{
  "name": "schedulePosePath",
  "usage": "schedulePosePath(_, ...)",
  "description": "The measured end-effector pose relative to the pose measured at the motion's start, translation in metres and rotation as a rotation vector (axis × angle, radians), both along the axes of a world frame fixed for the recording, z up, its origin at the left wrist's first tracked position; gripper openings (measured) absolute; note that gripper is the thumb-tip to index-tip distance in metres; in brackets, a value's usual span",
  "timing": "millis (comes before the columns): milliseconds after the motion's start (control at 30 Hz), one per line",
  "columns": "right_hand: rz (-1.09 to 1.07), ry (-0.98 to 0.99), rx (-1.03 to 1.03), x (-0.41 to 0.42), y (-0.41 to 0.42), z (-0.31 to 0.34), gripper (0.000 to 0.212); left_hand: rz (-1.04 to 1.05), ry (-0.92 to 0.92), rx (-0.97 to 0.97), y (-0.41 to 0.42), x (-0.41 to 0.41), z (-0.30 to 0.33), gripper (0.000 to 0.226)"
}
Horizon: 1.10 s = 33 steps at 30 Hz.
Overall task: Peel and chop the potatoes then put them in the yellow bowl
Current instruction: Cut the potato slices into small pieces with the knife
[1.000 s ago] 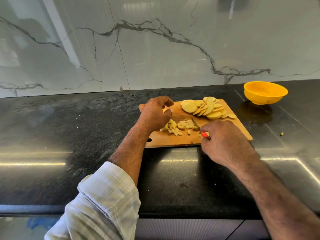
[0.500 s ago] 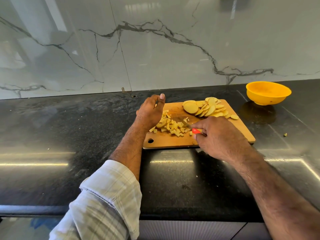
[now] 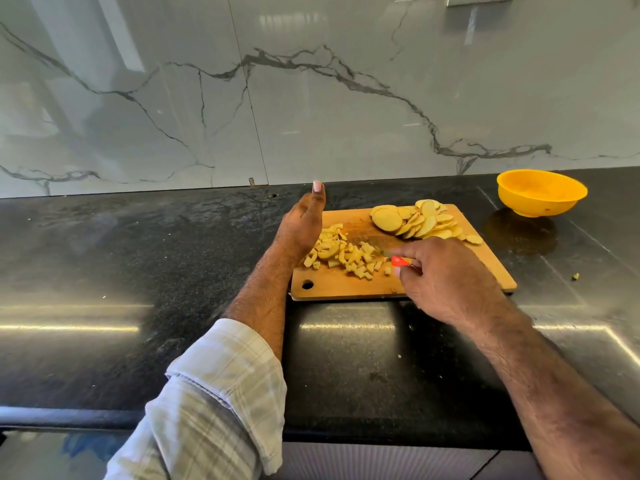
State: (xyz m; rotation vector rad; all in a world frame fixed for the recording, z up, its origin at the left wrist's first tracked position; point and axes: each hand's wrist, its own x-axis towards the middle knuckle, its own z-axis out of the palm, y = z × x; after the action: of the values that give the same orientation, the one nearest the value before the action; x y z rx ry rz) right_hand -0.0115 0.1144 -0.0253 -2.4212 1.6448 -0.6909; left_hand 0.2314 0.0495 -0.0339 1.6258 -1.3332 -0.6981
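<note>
Two heaps of potato lie on the wooden cutting board [image 3: 346, 287]: a pile of small diced pieces [image 3: 349, 256] at its left-centre, and a fan of uncut round slices [image 3: 415, 221] toward its far right corner. The left hand [image 3: 301, 226] stands on edge at the left side of the diced pile, fingers straight and thumb raised, palm against the pieces as a wall; it grips nothing. The right hand [image 3: 446, 278] is curled round the red handle of a small knife [image 3: 398, 260], whose blade points left into the diced pile and is mostly hidden among the pieces. The yellow bowl [image 3: 542, 192] sits on the black countertop [image 3: 173, 271] to the right of the board, well apart from both hands, and appears to hold no potato. A small scrap [image 3: 575, 276] lies on the counter right of the board.

Judged from this layout, the dice are being gathered between palm and blade, while the slices are not yet chopped, so the task seems roughly half complete.

Risks from here:
- The blade travels toward the bare left palm; a fast sweep could nick it.
- Dice near the board's near and left edges could spill onto the counter if pushed too hard.
- The bowl stands apart from the board, so pieces carried by hand or on the blade may drop in transit.
- The board overhangs nothing, yet side pressure on the glossy counter could make it slide.
</note>
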Motion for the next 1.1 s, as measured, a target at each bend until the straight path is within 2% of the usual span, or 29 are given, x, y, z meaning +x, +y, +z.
schedulePosePath(100, -0.014, -0.112, -0.037, -0.004, -0.002, -0.006, 0.034, 0.001, -0.118, -0.016, -0.001, -0.001, 0.001, 0.080)
schedulePosePath(267, -0.009, -0.283, -0.015, -0.004, -0.009, -0.012, 0.035, -0.037, -0.526, -0.038, 0.001, -0.007, -0.001, 0.085)
schedulePosePath(400, 0.016, -0.322, 0.000, 0.000, -0.008, -0.012, 0.036, -0.096, -0.501, -0.090, 0.008, -0.018, 0.001, 0.079)
schedulePosePath(533, 0.020, -0.329, -0.008, 0.000, -0.008, -0.014, 0.033, -0.120, -0.481, -0.130, 0.014, -0.023, 0.002, 0.091)
schedulePosePath(667, 0.023, -0.328, -0.015, 0.001, -0.007, -0.013, 0.031, -0.128, -0.536, -0.131, 0.018, -0.031, 0.002, 0.096)
schedulePosePath(867, 0.001, -0.304, -0.028, -0.001, -0.008, -0.013, 0.034, -0.089, -0.565, -0.131, 0.017, -0.025, 0.008, 0.070)
schedulePosePath(1100, -0.055, -0.241, -0.062, -0.001, -0.003, -0.009, 0.033, -0.101, -0.544, -0.124, 0.017, -0.030, 0.007, 0.059)
